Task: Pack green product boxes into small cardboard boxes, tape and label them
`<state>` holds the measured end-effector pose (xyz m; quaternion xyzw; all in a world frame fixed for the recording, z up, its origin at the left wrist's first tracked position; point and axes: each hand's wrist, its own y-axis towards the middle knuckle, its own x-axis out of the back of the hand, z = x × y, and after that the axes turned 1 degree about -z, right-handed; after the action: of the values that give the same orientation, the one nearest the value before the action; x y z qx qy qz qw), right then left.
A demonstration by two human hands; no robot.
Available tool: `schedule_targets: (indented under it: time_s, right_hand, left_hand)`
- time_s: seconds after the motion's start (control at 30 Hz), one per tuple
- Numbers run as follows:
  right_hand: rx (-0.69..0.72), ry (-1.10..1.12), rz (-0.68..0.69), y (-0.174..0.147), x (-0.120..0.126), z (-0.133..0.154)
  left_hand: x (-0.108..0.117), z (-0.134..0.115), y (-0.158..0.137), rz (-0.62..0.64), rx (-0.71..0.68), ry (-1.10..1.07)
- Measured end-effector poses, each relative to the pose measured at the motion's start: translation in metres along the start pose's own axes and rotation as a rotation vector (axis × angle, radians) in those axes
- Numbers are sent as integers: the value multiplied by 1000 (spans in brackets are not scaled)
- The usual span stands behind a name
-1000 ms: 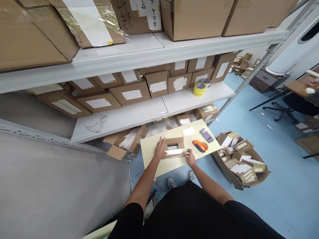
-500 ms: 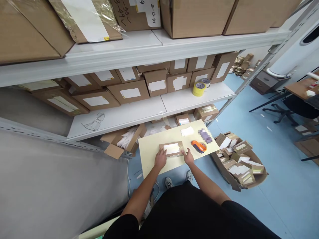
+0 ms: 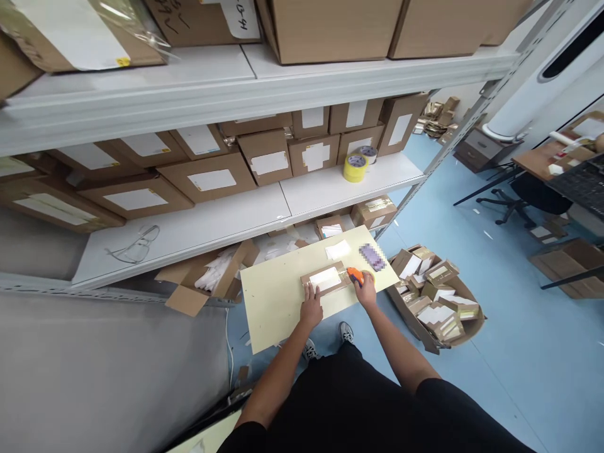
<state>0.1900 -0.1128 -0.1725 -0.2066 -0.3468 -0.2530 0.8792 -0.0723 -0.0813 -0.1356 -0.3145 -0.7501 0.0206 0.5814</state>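
Observation:
A small cardboard box (image 3: 307, 280) with a white label lies flat on the cream board (image 3: 268, 302). My left hand (image 3: 311, 307) rests on the box's near left side, fingers stretched over its edge and label. At the box's right end, my right hand (image 3: 365, 292) is wrapped round an orange tape dispenser (image 3: 355, 275), whose front reaches the box's edge. White papers (image 3: 338, 250) lie behind the box. A blurred purple item (image 3: 372, 257) sits near the board's far right corner.
A large carton full of small labelled parcels (image 3: 441, 308) stands on the floor to the right. Shelves (image 3: 245, 207) with boxes run along the front, holding glasses (image 3: 136, 245) and yellow tape rolls (image 3: 355, 168). An opened carton (image 3: 189, 299) sits left of the board.
My right hand has left the box's right end and taken hold of the tape dispenser, bringing it to the box. The box has turned slightly. The view has shifted right.

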Motion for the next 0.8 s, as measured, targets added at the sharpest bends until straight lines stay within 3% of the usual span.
schedule_targets:
  time_s: [0.1, 0.2, 0.37, 0.47, 0.63, 0.8]
  right_hand:
    - [13, -34, 111, 22, 11, -24]
    - [38, -13, 218, 38, 6, -40]
    - [25, -16, 281, 52, -16, -53]
    - [-18, -14, 300, 60, -16, -52]
    - [-145, 167, 197, 67, 18, -52]
    - [62, 415, 274, 48, 48, -35]
  left_hand:
    - [4, -8, 3, 34, 49, -16]
    - [6, -8, 7, 66, 65, -38]
    - [5, -16, 13, 120, 106, -43]
    - [4, -27, 15, 147, 112, -44]
    - [14, -29, 18, 237, 167, -92]
    - [20, -28, 28, 266, 198, -139]
